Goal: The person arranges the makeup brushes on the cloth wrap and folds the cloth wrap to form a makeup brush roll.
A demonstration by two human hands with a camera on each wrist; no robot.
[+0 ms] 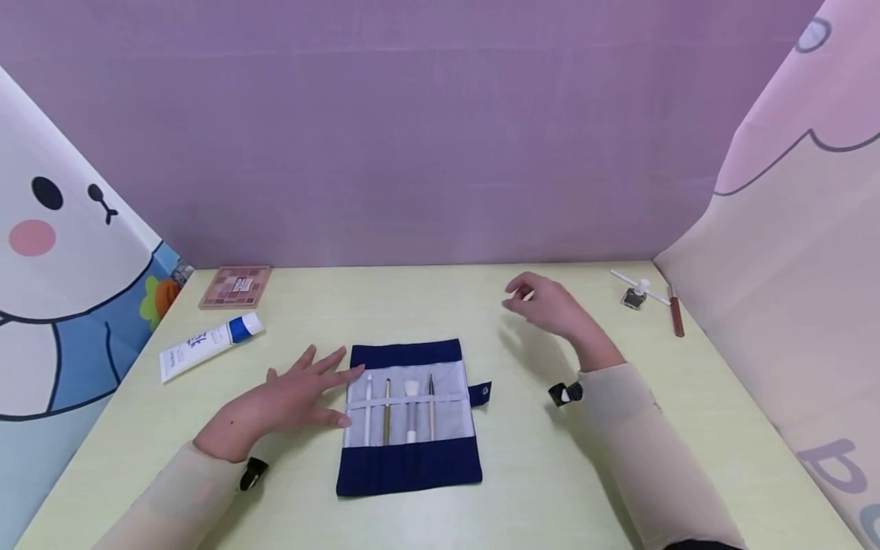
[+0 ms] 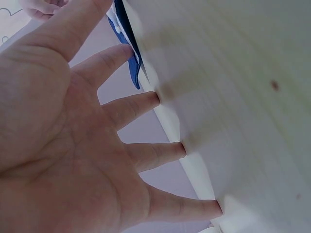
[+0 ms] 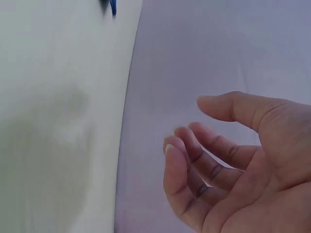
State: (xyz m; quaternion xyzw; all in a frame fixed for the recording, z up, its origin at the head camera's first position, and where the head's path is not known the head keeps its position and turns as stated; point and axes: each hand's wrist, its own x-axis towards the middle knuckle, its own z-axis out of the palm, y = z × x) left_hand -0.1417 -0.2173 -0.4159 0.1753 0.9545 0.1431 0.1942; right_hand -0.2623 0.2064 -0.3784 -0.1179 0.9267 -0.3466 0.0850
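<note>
Navy brush roll, unrolled flat at the table's near centre: soft, light cloth, probably best lifted by an edge. Left hand, fingers spread, touches its left border; beyond it to the right, right hand hovers, loosely curled, empty.

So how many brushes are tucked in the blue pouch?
4, side by side under the white strap of the blue pouch: white-handled brush, gold brush, fluffy white-tipped brush, thin dark-tipped brush. None looks hidden.

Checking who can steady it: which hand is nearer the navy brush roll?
Left. The left hand lies spread at the brush roll's left edge, fingertips on it. The right hand hangs above the table, up and right of it, apart.
</note>
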